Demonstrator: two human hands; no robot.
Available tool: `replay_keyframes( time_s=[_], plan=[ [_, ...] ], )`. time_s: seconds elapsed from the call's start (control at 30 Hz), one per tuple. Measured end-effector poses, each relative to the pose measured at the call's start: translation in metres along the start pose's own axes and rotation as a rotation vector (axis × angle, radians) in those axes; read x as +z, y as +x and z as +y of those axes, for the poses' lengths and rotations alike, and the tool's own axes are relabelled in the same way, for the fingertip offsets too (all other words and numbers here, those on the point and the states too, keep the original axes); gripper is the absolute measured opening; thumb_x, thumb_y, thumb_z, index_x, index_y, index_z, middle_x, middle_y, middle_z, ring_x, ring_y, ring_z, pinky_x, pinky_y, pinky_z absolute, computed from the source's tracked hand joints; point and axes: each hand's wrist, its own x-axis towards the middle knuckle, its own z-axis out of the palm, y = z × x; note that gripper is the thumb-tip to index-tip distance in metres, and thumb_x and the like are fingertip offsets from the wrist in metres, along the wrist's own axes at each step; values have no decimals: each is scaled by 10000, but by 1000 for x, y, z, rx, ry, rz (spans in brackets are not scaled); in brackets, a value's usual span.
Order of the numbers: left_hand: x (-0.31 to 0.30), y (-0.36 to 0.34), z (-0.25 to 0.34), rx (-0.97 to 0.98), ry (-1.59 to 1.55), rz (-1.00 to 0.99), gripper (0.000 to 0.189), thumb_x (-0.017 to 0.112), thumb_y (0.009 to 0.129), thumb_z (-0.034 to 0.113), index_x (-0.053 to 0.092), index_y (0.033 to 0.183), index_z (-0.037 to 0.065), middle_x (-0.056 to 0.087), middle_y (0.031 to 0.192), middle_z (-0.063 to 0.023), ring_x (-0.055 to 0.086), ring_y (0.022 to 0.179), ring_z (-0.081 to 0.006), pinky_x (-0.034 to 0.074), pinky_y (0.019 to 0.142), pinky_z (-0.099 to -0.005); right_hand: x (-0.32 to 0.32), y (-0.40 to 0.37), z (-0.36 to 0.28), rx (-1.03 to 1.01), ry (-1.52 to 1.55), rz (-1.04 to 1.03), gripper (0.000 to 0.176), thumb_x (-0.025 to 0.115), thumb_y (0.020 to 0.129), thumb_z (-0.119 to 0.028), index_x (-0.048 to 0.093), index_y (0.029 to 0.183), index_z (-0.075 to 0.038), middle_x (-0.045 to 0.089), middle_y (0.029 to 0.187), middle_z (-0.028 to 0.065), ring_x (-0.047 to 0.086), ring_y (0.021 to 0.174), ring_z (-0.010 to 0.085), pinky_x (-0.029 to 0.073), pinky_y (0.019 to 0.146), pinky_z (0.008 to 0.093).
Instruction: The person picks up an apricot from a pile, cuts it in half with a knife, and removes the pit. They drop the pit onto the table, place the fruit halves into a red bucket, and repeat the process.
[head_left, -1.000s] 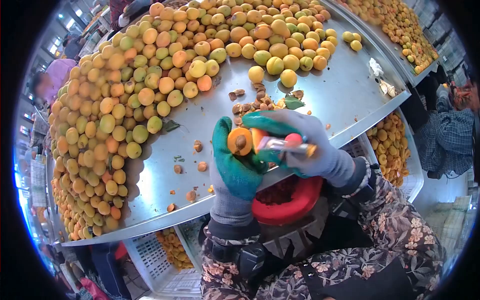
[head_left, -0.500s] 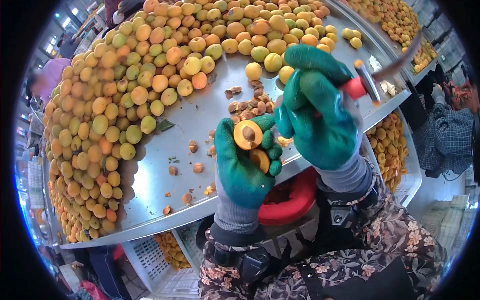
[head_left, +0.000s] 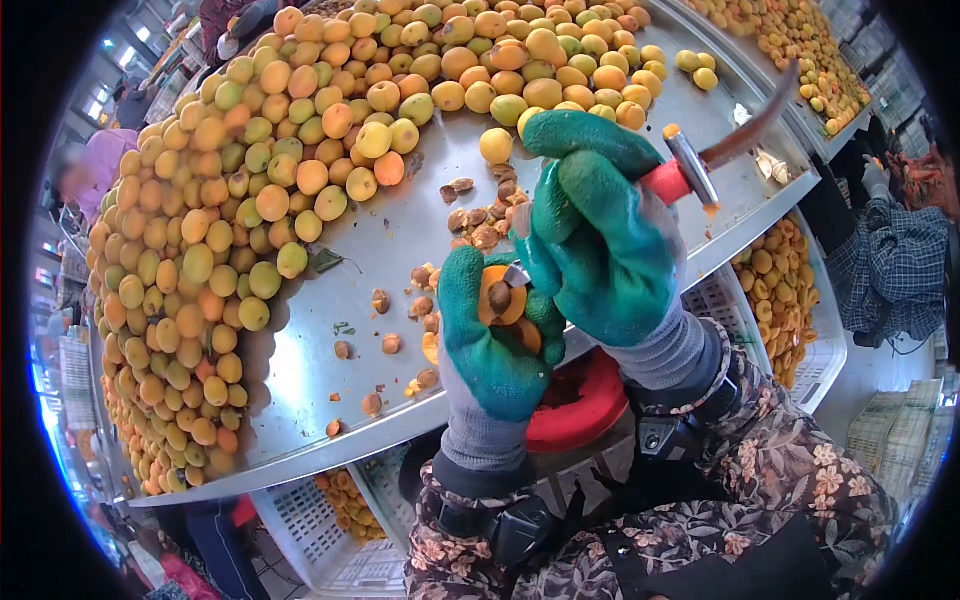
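Note:
My left hand (head_left: 490, 350), in a green-coated glove, is closed around a cut apricot (head_left: 484, 306). One half faces up with its brown pit (head_left: 499, 298) in the centre; the other half lies lower in the palm. My right hand (head_left: 605, 230), gloved alike, is wrapped round a red-handled curved knife (head_left: 666, 183). Its brownish curved blade points away to the upper right. From the lower side of my right fist a small metal tip (head_left: 516, 274) reaches the cut face, right beside the pit. Beyond my hands lies a pile of loose pits (head_left: 482, 228) on the metal table (head_left: 330, 290).
Whole apricots (head_left: 290, 170) are heaped along the table's far and left sides. Crates of apricot halves (head_left: 775, 290) stand below the edge. A red round seat or rim (head_left: 580, 415) sits under my hands. Other people (head_left: 895, 250) are at both sides.
My right hand has moved left and down toward my left hand with the knife. The metal tip now meets the cut apricot beside the pit.

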Motion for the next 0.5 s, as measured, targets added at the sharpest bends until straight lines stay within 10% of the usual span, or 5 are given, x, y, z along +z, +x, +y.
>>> replay_keyframes(
  time_s=[0.1,0.17,0.37,0.47,0.5],
  plan=[
    [-2,2,-3,185,328,-76,315,445,952,209,417,1245,97,546,1120,-122,580,996,-224,529,775,-295,-3,5,38,-421,-141,43,275,533,910,-180,548,1125,-8,552,761,24,490,580,55,407,487,188],
    [1,6,-7,178,378,-118,319,439,954,215,412,1247,91,543,1121,-123,584,990,-218,530,762,-272,6,8,16,284,533,153,321,433,967,-210,490,1164,36,432,641,-8,311,460,41,309,438,198],
    [-14,14,-4,-6,-129,-73,400,516,894,48,358,1261,58,558,1043,-132,574,786,-164,507,604,-231,9,6,22,314,535,134,322,449,958,-195,487,1198,16,497,687,3,345,460,37,349,436,182],
    [-11,18,-7,307,889,100,362,518,917,153,393,1239,45,560,1018,-111,573,773,-144,497,601,-232,4,6,25,311,572,59,312,470,942,-168,496,1198,8,543,741,15,427,511,42,422,484,176],
    [-6,21,-4,122,309,112,341,503,926,223,429,1202,37,566,965,-97,573,743,-139,498,600,-239,0,8,26,279,645,-40,310,487,928,-144,499,1200,5,570,778,22,482,551,47,466,521,177]
  ],
)
